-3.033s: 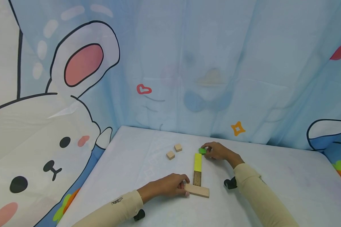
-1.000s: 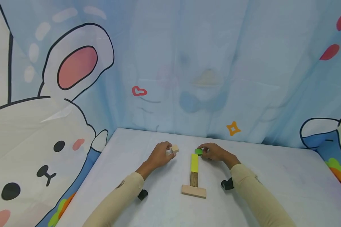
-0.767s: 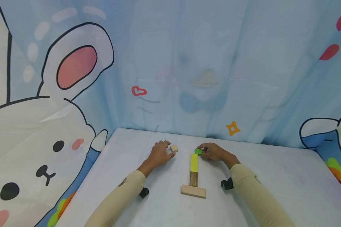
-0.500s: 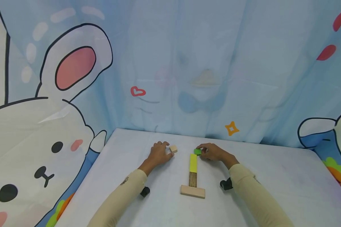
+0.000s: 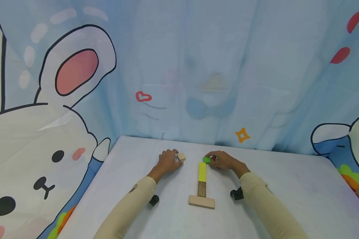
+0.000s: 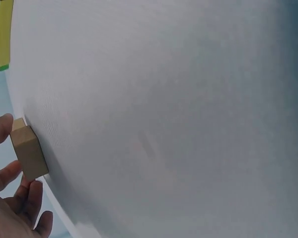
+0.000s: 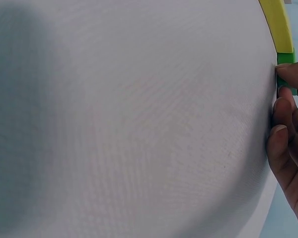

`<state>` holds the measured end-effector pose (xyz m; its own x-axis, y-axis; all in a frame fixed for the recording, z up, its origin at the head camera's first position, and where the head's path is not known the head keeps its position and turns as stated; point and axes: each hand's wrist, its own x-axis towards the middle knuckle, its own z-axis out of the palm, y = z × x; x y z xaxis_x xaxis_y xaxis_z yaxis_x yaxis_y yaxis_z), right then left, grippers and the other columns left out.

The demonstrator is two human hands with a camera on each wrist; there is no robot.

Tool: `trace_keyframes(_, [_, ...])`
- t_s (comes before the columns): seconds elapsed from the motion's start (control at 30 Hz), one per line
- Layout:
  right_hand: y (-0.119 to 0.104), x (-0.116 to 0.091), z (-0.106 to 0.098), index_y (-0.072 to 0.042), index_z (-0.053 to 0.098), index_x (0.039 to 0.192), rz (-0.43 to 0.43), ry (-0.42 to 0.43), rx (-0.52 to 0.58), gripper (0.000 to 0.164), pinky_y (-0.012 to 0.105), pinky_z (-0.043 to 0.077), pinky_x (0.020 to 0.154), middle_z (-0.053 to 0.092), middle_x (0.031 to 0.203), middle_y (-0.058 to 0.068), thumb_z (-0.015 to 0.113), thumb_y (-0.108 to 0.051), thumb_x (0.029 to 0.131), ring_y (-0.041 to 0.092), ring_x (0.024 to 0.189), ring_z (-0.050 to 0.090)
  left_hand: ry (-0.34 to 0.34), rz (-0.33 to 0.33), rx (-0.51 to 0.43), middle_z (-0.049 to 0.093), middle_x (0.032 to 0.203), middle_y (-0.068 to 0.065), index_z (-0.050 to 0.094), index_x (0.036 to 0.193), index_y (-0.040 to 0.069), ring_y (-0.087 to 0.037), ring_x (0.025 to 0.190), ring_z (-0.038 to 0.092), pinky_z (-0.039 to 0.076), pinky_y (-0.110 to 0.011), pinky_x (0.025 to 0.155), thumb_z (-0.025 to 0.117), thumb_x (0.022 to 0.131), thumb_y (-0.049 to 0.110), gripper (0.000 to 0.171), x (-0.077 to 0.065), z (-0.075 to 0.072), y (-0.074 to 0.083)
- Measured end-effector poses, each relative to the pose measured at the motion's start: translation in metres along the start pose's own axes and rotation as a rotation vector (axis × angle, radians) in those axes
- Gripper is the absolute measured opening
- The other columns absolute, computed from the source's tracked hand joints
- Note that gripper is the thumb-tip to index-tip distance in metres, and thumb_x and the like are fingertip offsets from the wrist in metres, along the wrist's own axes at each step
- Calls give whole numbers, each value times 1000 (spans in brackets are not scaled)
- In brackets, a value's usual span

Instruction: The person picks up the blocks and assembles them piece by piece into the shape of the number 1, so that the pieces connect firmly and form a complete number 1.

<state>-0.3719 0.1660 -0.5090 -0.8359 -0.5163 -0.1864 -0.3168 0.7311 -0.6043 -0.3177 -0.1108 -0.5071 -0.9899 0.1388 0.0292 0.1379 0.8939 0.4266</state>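
My left hand (image 5: 167,162) pinches a small plain wooden block (image 5: 181,157) between thumb and fingertips. In the left wrist view a second wooden piece (image 6: 18,124) peeks out behind that wooden block (image 6: 31,154). The right hand (image 5: 222,160) holds a small green block (image 5: 206,160) at the far end of a yellow block (image 5: 202,172). The right wrist view has the green block (image 7: 286,58) against the yellow one's end. Below the yellow block, a dark brown wooden block (image 5: 201,189) continues the line to a flat light plank (image 5: 201,201) lying crosswise.
A white cloth-covered table (image 5: 173,219) carries everything. Behind it hangs a blue curtain (image 5: 161,66) with a rabbit print on the left. Black wrist cameras (image 5: 237,194) sit under both sleeves.
My left hand has left the light plank and moved up to the loose wooden blocks, taking hold there. The right hand stays at the green block. The head view has shifted slightly.
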Motion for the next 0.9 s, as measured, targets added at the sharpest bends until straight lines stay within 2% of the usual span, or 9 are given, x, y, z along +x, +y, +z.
trace_keyframes(0.53, [-1, 2, 1, -8, 65, 130, 5, 1, -8, 38, 29, 45, 67, 61, 94, 5, 69, -11, 92, 15, 76, 54, -30, -36, 22, 66, 121, -15, 60, 133, 7, -32, 108, 59, 41, -49, 94, 67, 96, 29, 44, 3, 2, 5])
trace_keyframes(0.9, [-3, 1, 0, -7, 65, 130, -1, -1, -30, 38, 30, 44, 69, 61, 94, 5, 69, -11, 92, 16, 81, 53, -8, -32, 37, 69, 113, -13, 64, 126, 6, -29, 99, 62, 42, -43, 85, 69, 94, 22, 36, 4, 2, 10])
